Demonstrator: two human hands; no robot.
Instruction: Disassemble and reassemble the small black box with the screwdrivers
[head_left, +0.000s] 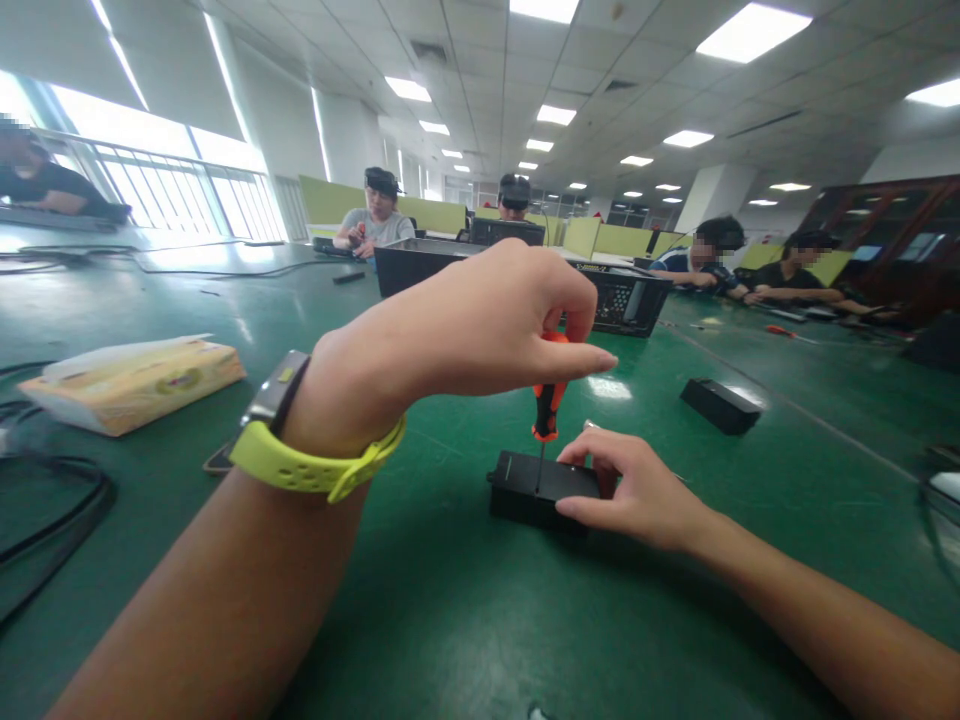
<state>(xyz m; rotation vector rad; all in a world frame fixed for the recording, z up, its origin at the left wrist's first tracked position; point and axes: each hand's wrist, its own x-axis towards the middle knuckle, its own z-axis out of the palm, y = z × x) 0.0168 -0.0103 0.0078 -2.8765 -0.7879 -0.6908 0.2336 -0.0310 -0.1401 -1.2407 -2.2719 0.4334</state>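
Observation:
My left hand point(495, 315), with a yellow-green watch strap at the wrist, is closed round the top of an orange and black screwdriver point(550, 408). The screwdriver stands upright, its thin shaft pointing down onto the upper face of a small black box point(525, 490). Whether the tip sits in a screw is too small to tell. On the right end of that box, my right hand point(634, 485) grips it between thumb and fingers against the green table point(420, 620).
A second black box point(720, 405) lies to the right. Behind my hands stands a large black case point(637, 305). A tissue pack point(142, 385) and black cables point(67, 510) lie at left. Another screwdriver point(784, 331) is at far right. Several people sit around the table.

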